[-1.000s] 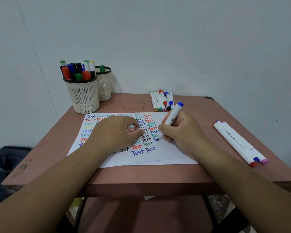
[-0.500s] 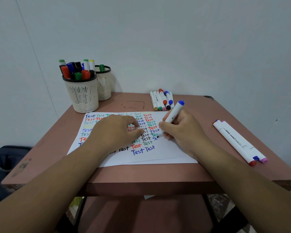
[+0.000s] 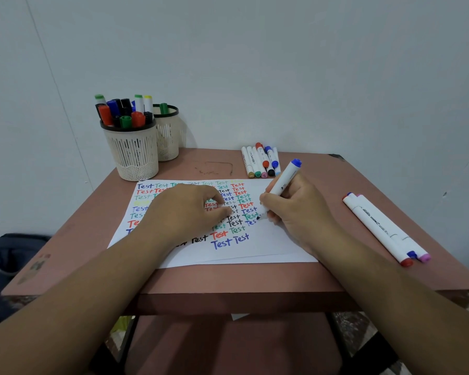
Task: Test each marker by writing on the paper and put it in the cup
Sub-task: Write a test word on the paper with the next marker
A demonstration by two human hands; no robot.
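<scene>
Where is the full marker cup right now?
In the head view, the full marker cup stands at the table's far left corner, just in front of a second cup and beyond the paper's top left corner.

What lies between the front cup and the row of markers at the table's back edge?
Head view: only bare tabletop with a faint scribble, between front cup and marker row.

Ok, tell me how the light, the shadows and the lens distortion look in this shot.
Head view: soft, even light with no glare on the paper; a faint shadow falls on the wall right of the cups; the wide-angle lens bows the table edges and stretches both forearms; the writing and the marker in the right hand stay sharp.
</scene>
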